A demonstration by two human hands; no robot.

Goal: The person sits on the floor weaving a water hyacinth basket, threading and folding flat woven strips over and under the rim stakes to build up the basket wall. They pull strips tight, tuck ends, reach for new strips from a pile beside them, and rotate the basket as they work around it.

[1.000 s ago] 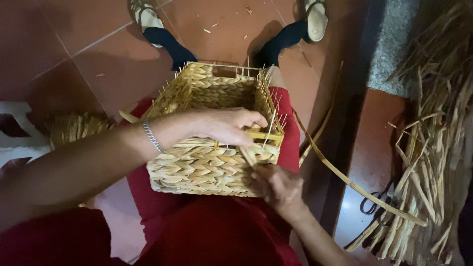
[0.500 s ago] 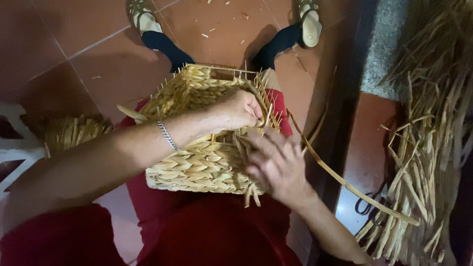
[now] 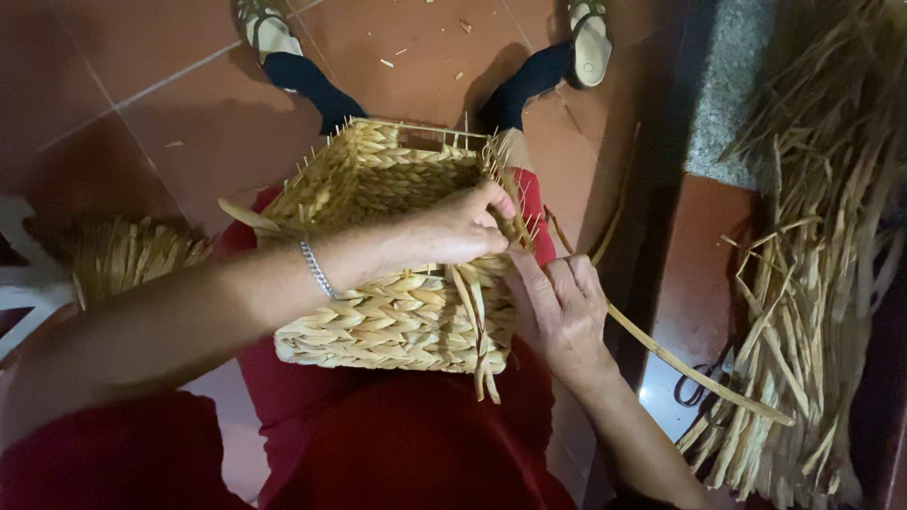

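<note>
A woven straw basket (image 3: 378,321) rests on my lap, on red cloth. My left hand (image 3: 463,227) reaches across its top and pinches a straw strand at the basket's right rim. My right hand (image 3: 562,307) lies flat against the basket's right corner, fingers spread and pointing up toward the left hand. Loose strand ends (image 3: 482,359) hang down the corner. A long straw strand (image 3: 690,364) runs from under my right hand out to the right.
A heap of dry straw (image 3: 822,246) lies on the right, with dark scissors (image 3: 704,387) on the floor beside it. A smaller straw bundle (image 3: 132,255) and a white plastic chair (image 3: 24,274) are at the left. My sandalled feet (image 3: 265,28) rest on red tiles.
My left hand has shifted right along the rim to the basket's right corner. My right hand has risen and pressed flat against that corner. The view has tilted slightly.
</note>
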